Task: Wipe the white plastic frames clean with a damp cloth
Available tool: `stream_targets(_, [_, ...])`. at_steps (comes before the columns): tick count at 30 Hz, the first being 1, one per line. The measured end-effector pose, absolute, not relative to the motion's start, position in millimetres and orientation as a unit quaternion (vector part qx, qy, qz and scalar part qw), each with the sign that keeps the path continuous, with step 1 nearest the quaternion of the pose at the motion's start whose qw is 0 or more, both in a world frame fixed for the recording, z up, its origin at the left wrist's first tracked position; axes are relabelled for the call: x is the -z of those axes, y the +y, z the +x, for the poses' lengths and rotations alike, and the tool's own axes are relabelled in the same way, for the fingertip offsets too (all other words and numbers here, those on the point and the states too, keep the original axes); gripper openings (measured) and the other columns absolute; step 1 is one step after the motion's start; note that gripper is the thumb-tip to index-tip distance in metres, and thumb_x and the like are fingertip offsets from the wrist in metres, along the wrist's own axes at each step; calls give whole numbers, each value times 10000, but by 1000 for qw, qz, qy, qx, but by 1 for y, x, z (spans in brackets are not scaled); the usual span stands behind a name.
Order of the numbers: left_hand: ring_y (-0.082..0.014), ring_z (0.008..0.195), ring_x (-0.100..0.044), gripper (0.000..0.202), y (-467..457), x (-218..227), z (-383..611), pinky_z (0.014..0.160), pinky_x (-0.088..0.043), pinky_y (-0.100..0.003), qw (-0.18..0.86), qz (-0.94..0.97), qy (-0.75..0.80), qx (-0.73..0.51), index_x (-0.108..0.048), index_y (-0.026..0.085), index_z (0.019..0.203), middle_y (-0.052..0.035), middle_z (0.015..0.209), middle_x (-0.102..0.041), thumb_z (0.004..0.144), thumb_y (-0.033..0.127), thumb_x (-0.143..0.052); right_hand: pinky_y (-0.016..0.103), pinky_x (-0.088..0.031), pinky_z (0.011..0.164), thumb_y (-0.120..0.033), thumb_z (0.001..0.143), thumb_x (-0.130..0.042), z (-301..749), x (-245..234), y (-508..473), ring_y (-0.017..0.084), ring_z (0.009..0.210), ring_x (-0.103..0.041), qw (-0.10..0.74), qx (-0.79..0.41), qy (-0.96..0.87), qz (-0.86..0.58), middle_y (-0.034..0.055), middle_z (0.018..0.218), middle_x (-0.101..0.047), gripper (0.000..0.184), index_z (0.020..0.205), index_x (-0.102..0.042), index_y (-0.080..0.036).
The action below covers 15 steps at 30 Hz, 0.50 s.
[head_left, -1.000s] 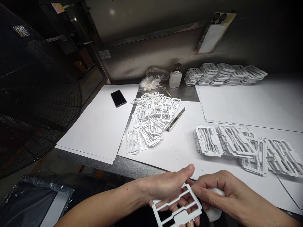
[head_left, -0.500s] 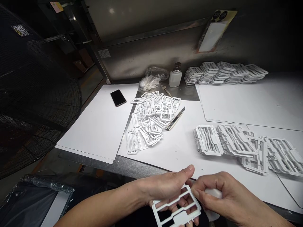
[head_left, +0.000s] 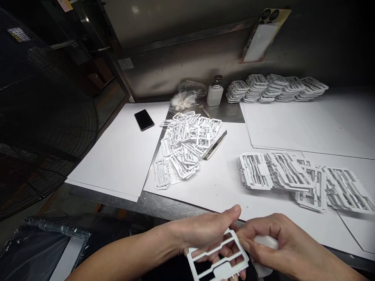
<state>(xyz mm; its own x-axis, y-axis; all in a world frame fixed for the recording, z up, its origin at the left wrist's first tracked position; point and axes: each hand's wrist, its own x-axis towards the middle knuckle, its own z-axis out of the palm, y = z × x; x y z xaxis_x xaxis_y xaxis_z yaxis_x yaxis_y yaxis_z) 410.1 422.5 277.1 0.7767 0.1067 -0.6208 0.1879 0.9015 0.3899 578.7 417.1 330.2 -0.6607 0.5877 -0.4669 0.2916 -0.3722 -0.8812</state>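
My left hand (head_left: 205, 232) holds a white plastic frame (head_left: 218, 257) from underneath, thumb stretched over its top edge, below the table's front edge. My right hand (head_left: 274, 244) is curled around a white cloth or pad (head_left: 265, 242) and its fingertips press on the frame's right end. On the white sheet ahead lies a loose heap of the same frames (head_left: 187, 142). A fanned stack of frames (head_left: 299, 181) lies to the right of it.
A utility knife (head_left: 215, 145) rests beside the heap. A black phone (head_left: 144, 119), a plastic bag (head_left: 187, 97) and a pump bottle (head_left: 215, 91) stand further back, with stacked frames (head_left: 275, 89) along the metal wall. A large fan guard (head_left: 43, 113) fills the left; a lined bin (head_left: 43, 249) sits lower left.
The hands stay in nearly the same grip on the frame; my right fingers shifted slightly along its right end. The view tipped a little, so the table things sit slightly higher.
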Motion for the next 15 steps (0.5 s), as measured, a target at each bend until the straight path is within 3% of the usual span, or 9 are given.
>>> stream_targets(6, [-206, 510, -605, 697, 422, -276, 408, 553, -518, -433, 917, 216, 333, 31, -554, 126, 730, -13, 473, -460, 912, 554, -35, 214, -440, 616, -227, 872, -597, 579, -334, 418, 161, 697, -636, 86, -747, -546, -369, 26, 763, -714, 161, 863, -739, -151])
stream_targets(15, [-215, 551, -632, 752, 421, -276, 411, 580, -526, -457, 910, 257, 323, 37, -570, 116, 755, -49, 560, -545, 885, 619, -27, 231, -425, 609, -317, 910, -534, 582, -329, 421, 155, 674, -614, 72, -721, -579, -374, 33, 756, -708, 278, 806, -728, -147])
